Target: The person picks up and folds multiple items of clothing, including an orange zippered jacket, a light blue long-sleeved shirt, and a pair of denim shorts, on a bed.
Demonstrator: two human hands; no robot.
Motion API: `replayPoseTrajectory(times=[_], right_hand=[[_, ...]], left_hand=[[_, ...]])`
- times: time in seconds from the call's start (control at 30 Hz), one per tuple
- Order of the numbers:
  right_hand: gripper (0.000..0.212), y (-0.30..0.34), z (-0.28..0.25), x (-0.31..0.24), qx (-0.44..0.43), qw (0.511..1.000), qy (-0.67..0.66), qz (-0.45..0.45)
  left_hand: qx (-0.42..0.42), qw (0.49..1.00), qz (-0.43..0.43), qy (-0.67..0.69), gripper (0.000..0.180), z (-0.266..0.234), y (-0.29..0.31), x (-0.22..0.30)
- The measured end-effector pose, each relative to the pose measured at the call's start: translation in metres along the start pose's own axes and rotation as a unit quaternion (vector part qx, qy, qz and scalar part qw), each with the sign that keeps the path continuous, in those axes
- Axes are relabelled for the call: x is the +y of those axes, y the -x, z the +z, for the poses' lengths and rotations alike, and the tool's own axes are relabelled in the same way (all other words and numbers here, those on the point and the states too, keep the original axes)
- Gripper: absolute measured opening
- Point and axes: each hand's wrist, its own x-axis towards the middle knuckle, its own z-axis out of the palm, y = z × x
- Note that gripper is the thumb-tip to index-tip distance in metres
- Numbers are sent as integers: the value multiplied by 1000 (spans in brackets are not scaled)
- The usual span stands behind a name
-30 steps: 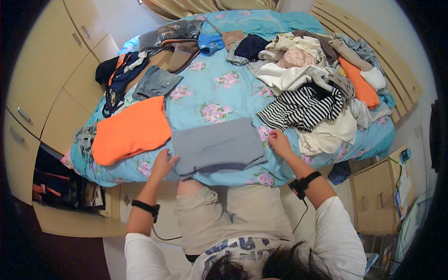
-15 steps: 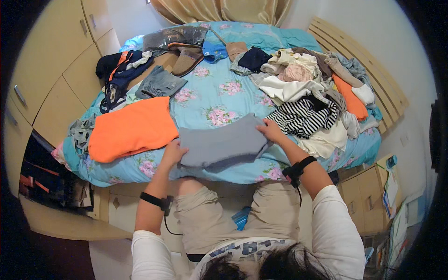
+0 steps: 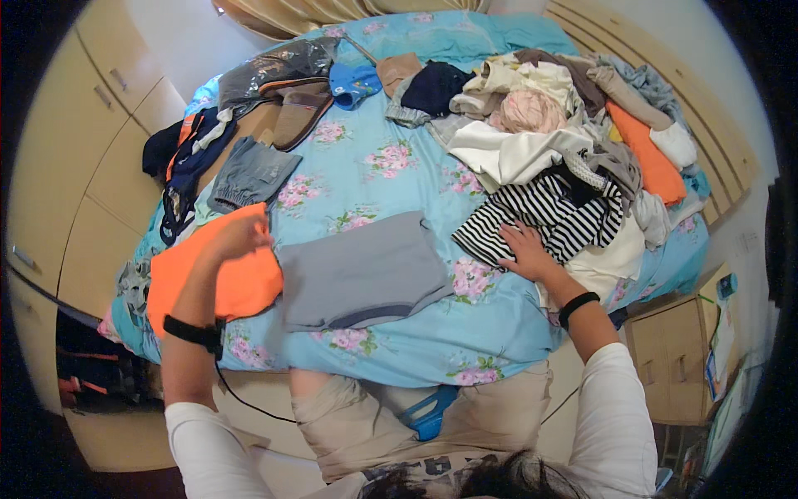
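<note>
A grey folded garment lies flat near the bed's front edge, untouched by either hand. My left hand is over the upper right corner of the orange folded garment, its fingers bent inward and drawn together. Whether cloth is between those fingers is hidden. My right hand rests on the near edge of a black-and-white striped garment, palm down with fingers spread.
A heap of clothes with a white garment covers the bed's right side. Grey-blue folded shorts, a brown slipper and a blue cap-like item lie at the back left. The flowered bedsheet shows between them.
Both hands have let go of the grey garment, which now lies flat. My left hand moved left onto the orange garment, my right hand right onto the striped one. The view shifted.
</note>
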Motion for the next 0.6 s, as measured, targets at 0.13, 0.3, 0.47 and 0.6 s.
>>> replayPoseTrajectory(times=[0.13, 0.3, 0.47, 0.6], right_hand=[[61, -9, 22, 3, 34, 999, -42, 4], [61, -5, 26, 1, 88, 994, -58, -19], [60, -6, 17, 1, 71, 992, -103, -4], [58, -10, 5, 0, 47, 991, -126, 14]], left_hand=[[117, 983, 103, -96, 35, -61, -73, 71], [194, 968, 126, -94, 32, -1, -219, 108], [-23, 962, 46, 270, 40, 97, -306, 129], [98, 988, 81, 85, 33, 123, -350, 152]])
